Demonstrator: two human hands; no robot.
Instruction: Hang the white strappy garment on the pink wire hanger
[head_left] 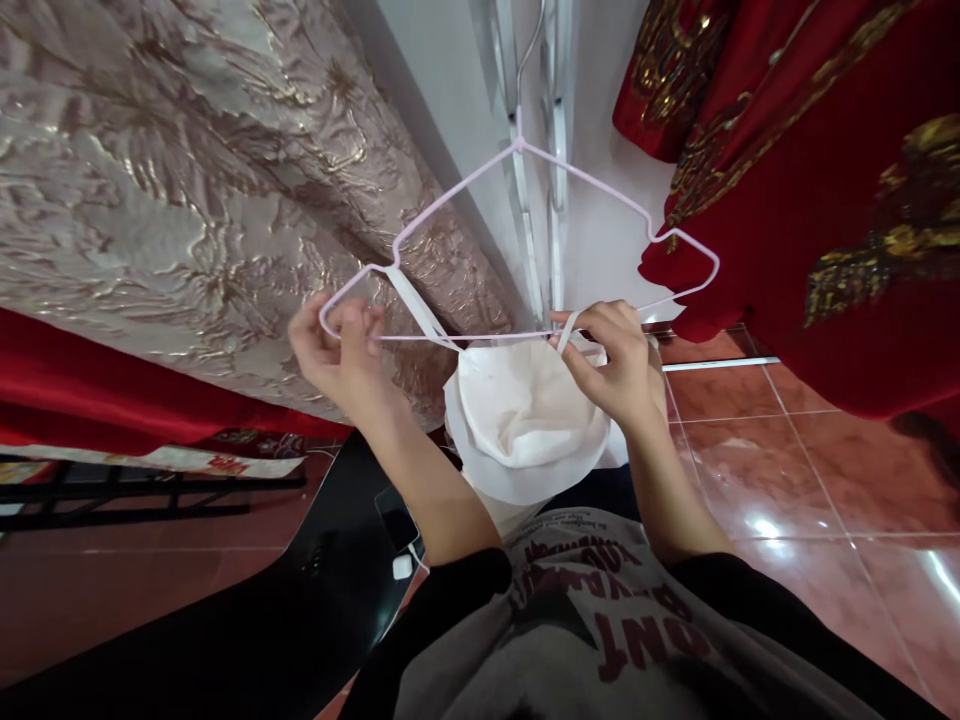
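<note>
A pale pink clothes hanger (pixel 457 187) hangs by its hook in front of me. From its left notch runs a white strap (pixel 416 305) down to a white garment (pixel 517 400), which droops below the bottom bar. My left hand (pixel 341 345) is closed around the hanger's lower left corner. Near the right end of the bottom bar, my right hand (pixel 611 355) pinches a second white strap (pixel 568 330) between thumb and fingers. That strap is not on the right notch.
Embossed pinkish fabric (pixel 225 200) hangs at the left, and red garments with gold sequins (pixel 795 220) at the right. Metal rails (pixel 555 180) stand behind the hanger. A black table (pixel 300 590) carries a phone (pixel 395 518) and a white charger (pixel 403 567). The floor (pixel 757 470) is reddish tile.
</note>
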